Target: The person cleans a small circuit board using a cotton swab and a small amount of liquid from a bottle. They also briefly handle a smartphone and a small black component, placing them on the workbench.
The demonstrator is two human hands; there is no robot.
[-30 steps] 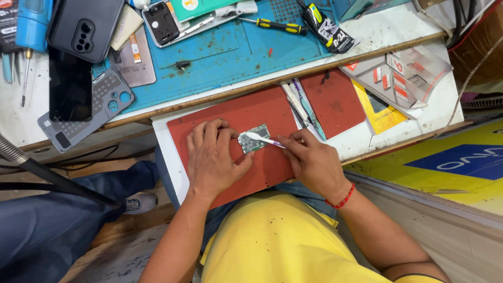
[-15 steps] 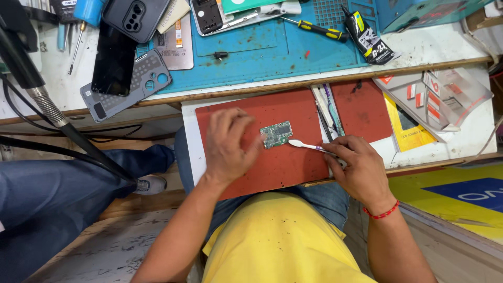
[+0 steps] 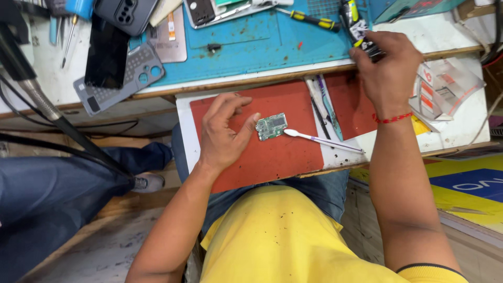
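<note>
A small green circuit board [image 3: 271,126] lies on a red mat [image 3: 272,157] on a pull-out shelf. My left hand [image 3: 224,133] rests on the mat with its fingers apart, the thumb touching the board's left edge. A white toothbrush [image 3: 320,140] lies on the mat just right of the board, held by nobody. My right hand [image 3: 386,64] has reached up to the blue mat's [image 3: 251,47] right end and closes around a small black and yellow tool [image 3: 356,23].
Phones, phone back covers and a grey perforated case [image 3: 123,78] lie on the upper desk at left. A yellow-handled screwdriver [image 3: 309,20] lies on the blue mat. Tweezers [image 3: 324,105] sit at the red mat's edge. Another person's leg in blue trousers [image 3: 63,183] is at left.
My right hand let go of the toothbrush, which now lies on the mat, and moved up to the black and yellow tool. My left hand stayed by the board.
</note>
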